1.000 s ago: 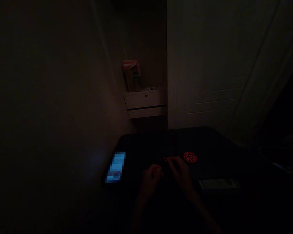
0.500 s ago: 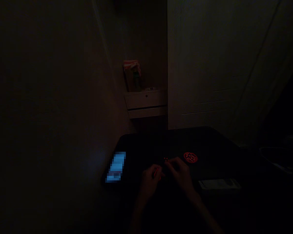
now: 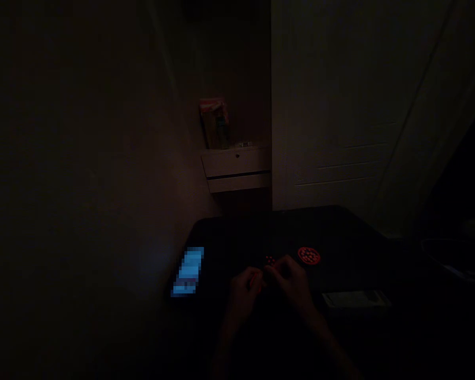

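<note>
In very dim light my left hand (image 3: 243, 287) is closed around a small red thing (image 3: 255, 279), whose kind I cannot make out. My right hand (image 3: 291, 277) is just to its right, thumb and fingers pinched together; whatever they hold is too small and dark to tell. Several tiny red pieces (image 3: 269, 260) lie on the dark table beyond the fingertips. A round red-rimmed dish (image 3: 309, 256) with several red pieces in it sits on the table to the right of my right hand.
A lit phone-like screen (image 3: 188, 272), blurred, lies at the table's left edge. Near the front edge, right of my arm, is a pale flat rectangular thing (image 3: 356, 298). Behind the dark table (image 3: 241, 232) stand a drawer unit (image 3: 237, 164) and a pale panel (image 3: 332, 105).
My right hand's fingertips have shifted slightly left and down, closer to my left hand, showing more of the tiny red pieces. My left hand stays in place.
</note>
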Demonstrator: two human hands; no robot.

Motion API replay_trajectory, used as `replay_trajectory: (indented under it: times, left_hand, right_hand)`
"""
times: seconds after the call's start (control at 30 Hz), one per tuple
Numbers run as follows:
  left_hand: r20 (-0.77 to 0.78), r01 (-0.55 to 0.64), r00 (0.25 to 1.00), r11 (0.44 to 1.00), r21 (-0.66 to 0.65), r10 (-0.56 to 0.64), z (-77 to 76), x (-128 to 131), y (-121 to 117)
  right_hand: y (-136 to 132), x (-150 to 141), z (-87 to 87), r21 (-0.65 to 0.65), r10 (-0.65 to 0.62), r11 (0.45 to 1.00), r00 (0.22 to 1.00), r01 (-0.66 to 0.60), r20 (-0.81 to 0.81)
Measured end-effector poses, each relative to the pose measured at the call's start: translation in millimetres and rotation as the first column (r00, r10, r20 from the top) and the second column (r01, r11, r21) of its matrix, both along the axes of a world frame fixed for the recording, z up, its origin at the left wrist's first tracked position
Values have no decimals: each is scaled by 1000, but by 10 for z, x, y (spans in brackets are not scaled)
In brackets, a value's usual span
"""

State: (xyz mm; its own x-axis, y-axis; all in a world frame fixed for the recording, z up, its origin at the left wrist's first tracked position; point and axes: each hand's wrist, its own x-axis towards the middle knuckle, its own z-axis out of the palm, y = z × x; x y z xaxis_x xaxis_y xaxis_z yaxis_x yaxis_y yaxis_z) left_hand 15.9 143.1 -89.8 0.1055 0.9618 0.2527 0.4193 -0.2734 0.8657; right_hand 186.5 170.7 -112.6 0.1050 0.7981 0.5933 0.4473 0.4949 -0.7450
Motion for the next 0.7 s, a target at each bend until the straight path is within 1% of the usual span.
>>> replay_trajectory:
  times: [0.13,0.3,0.47,0.7]
  left_hand:
    - [18,5,1000,1000,3,-5,-12,-2,4]
    - [14,6,1000,1000,3,-6,-17,-3,9]
    - [16,1,1000,1000,0,-1,-16,2,5]
    - [11,3,1000,1000,7,-3,-25,-2,14]
  right_hand:
    - [11,5,-1,21,4,1000,1000,-5,7]
    - [18,16,-4,34,78,996,997,-79,27]
    - [11,24,-2,33,113,993,993,-114,30]
    - [17,26,-26,31,80,996,997,-80,21]
